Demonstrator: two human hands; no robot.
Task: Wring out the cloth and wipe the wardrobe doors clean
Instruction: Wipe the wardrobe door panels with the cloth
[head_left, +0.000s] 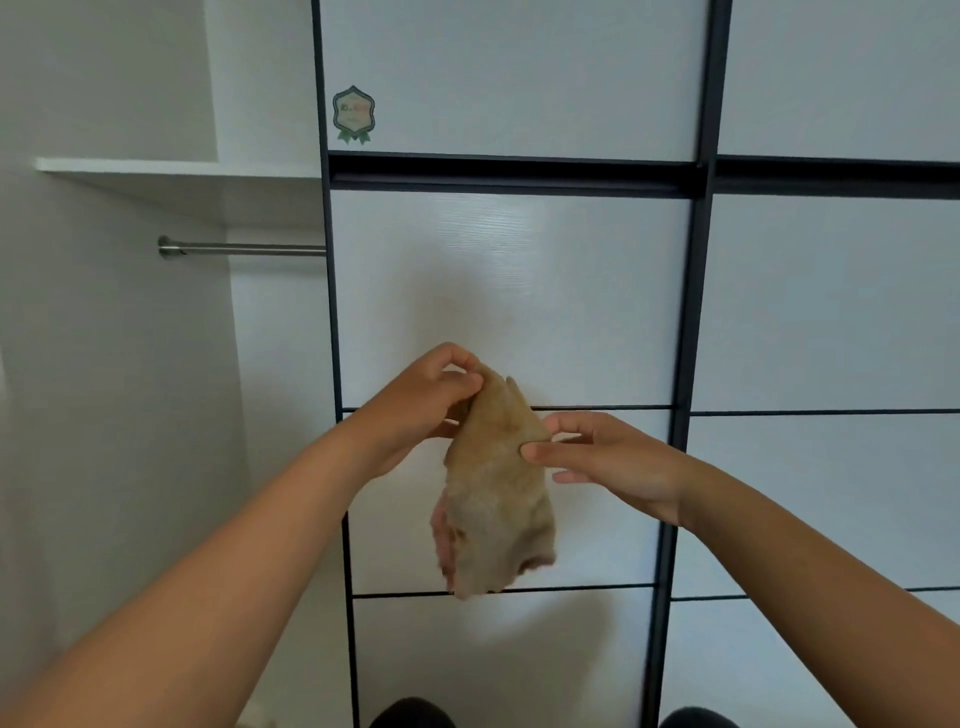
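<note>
Before wardrobe door (509, 291): left hand (415, 410), right hand (613, 462) pinch cloth (493, 493).

Shelf: I see a white shelf (156, 169) in the open bay at upper left, its front edge running level.
Rail: a metal hanging rail (244, 250) runs below the shelf, its left end fixed to the white side wall (104, 389) by a round flange (167, 247).
Sticker: a badge-shaped sticker (354, 114) sits high up, right of the shelf. It is pale with a dark green border and green ribbon tails, and the print is too small for me to read.
Bottom edge: two dark rounded shapes (413, 714) lie well apart. I can't tell what they are.
</note>
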